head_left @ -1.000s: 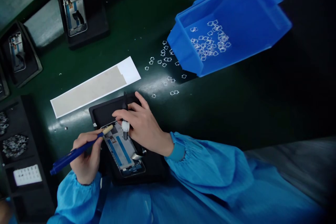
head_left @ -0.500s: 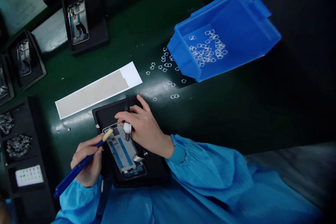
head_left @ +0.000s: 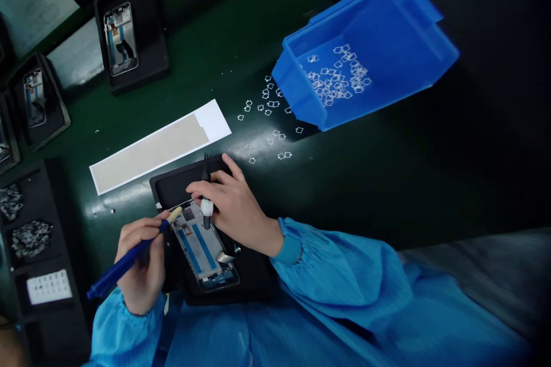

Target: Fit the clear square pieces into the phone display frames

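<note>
Your left hand (head_left: 140, 266): closed around a blue pen-shaped tool (head_left: 120, 266). The fingers pinch its shaft, and its cream tip rests at the upper left corner of the phone frame (head_left: 202, 246). Your right hand (head_left: 236, 206): fingers pressed together, pinching a black tool (head_left: 206, 207) with a white collar. You hold it upright over the top edge of the phone frame; whether its lower tip touches cannot be told. Phone frame: open side up, blue strips showing, seated in a black fixture (head_left: 176, 183) directly before you. Paper strip (head_left: 155, 146), white with a grey panel: flat on the green mat (head_left: 215, 51), just beyond the phone frame to its upper left. Blue bin (head_left: 400, 23): well beyond the phone frame to its upper right, holding small square metal rings (head_left: 340, 74). Loose rings (head_left: 271, 106): scattered on the mat between bin and phone frame. Second fixture (head_left: 152, 40), loaded: far beyond the phone frame, upper left. Parts tray (head_left: 60, 206): left of the phone frame, past your left hand.
</note>
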Demonstrator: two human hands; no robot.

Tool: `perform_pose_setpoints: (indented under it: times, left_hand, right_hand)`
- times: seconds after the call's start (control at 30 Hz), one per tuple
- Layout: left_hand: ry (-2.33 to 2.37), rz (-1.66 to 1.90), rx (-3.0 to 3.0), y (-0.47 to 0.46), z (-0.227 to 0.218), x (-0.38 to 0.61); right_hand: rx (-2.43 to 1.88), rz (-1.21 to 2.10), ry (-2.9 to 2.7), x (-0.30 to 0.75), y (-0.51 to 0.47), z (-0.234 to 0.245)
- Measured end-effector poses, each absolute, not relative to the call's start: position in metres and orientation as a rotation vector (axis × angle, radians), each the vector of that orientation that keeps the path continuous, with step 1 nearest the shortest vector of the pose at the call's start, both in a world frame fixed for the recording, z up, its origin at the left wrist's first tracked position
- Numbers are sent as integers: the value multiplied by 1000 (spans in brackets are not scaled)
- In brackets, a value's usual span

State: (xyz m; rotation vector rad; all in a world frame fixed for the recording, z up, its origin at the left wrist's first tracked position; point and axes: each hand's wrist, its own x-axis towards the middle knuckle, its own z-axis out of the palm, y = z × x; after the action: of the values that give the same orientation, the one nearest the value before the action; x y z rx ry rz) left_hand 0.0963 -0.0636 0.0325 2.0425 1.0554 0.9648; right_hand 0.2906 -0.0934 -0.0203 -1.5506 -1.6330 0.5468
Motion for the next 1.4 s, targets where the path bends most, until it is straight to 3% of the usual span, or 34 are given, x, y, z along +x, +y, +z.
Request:
perform_pose_setpoints:
  times: [0.27,1.4]
  left_hand:
    - [1133,1030,2020,-60,30,102]
    - [931,581,2526,-57,37,111]
  right_hand:
    - [-1561,553,-1633,291,-95,-20]
    - [-1534,536,-1621,292,-95,-19]
